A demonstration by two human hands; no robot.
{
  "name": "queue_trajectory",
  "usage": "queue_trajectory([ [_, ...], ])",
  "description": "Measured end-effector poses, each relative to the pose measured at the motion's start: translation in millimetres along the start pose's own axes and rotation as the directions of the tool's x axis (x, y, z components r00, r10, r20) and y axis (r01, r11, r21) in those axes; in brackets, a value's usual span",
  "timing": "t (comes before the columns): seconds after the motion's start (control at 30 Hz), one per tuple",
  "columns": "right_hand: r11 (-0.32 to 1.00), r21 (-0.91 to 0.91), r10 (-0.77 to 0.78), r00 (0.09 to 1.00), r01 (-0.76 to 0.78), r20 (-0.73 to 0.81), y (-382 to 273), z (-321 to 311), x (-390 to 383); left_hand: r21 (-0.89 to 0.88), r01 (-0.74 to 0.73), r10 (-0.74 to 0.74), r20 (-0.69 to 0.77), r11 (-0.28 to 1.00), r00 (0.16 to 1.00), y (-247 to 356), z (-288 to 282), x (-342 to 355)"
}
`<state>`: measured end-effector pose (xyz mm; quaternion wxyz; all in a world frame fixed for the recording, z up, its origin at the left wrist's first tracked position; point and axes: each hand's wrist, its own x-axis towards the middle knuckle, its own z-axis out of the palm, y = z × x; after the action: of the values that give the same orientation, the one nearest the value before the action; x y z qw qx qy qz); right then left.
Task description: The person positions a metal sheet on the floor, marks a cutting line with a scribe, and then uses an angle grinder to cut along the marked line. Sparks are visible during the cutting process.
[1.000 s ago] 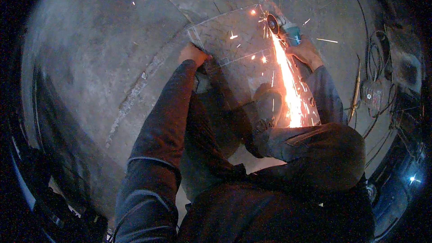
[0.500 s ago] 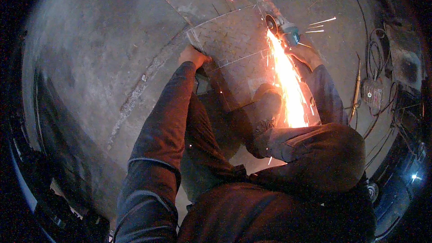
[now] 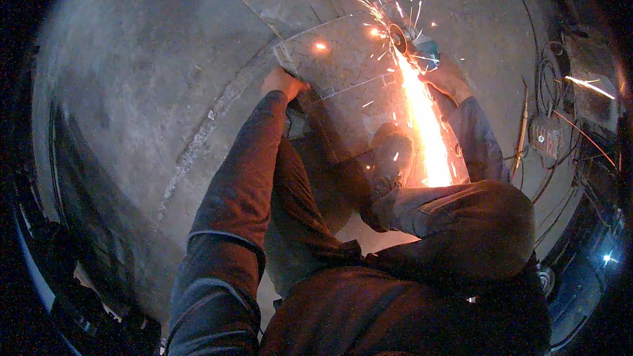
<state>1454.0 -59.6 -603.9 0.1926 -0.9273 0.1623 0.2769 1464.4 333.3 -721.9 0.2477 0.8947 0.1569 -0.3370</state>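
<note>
The person is crouching over a concrete floor (image 3: 145, 72) and working on a flat metal sheet (image 3: 343, 72) lying on it. The left hand (image 3: 282, 82) is pressing down at the near left edge of the sheet, fingers closed over that edge. The right hand (image 3: 448, 79) is gripping the body of an angle grinder (image 3: 412, 45), fingers wrapped around it, at the right edge of the sheet. The grinder's disc (image 3: 398, 37) is meeting the metal at that edge, and a bright orange stream of sparks (image 3: 425, 132) is running from the contact point back toward the person's right knee (image 3: 461, 217), while smaller sparks are scattering upward over the floor. A shoe (image 3: 390, 158) is resting on the sheet's near part, just beside the spark stream. Pale scribed lines are showing on the sheet surface. To the right, well apart from the sheet, dark cables (image 3: 550, 86) are lying coiled on the floor next to a small box-shaped unit (image 3: 546, 137). No containers are showing in the view.
</note>
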Motion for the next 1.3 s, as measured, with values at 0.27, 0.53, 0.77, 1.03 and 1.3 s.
queue_trajectory([
  [0.27,0.991,0.061,0.120,0.993,-0.121,0.017,26,13,8,0.001,0.030,-0.030,0.035,1.000,0.999,-9,10,-3],
  [0.53,0.994,0.103,-0.031,0.999,0.027,0.034,6,1,-5,-0.034,0.063,-0.061,0.050,0.997,0.997,2,-5,-25],
  [0.77,0.997,0.080,0.007,1.000,-0.008,0.017,22,3,11,0.010,0.053,-0.053,0.039,0.999,0.998,12,-3,-20],
  [1.03,1.000,-0.003,0.025,0.999,-0.025,0.037,4,3,7,0.021,0.013,-0.014,0.055,1.000,0.998,-6,5,-11],
  [1.3,0.993,0.114,-0.004,0.999,0.009,-0.046,-10,-2,-9,0.065,0.043,-0.044,0.017,0.997,0.999,1,1,-21],
])
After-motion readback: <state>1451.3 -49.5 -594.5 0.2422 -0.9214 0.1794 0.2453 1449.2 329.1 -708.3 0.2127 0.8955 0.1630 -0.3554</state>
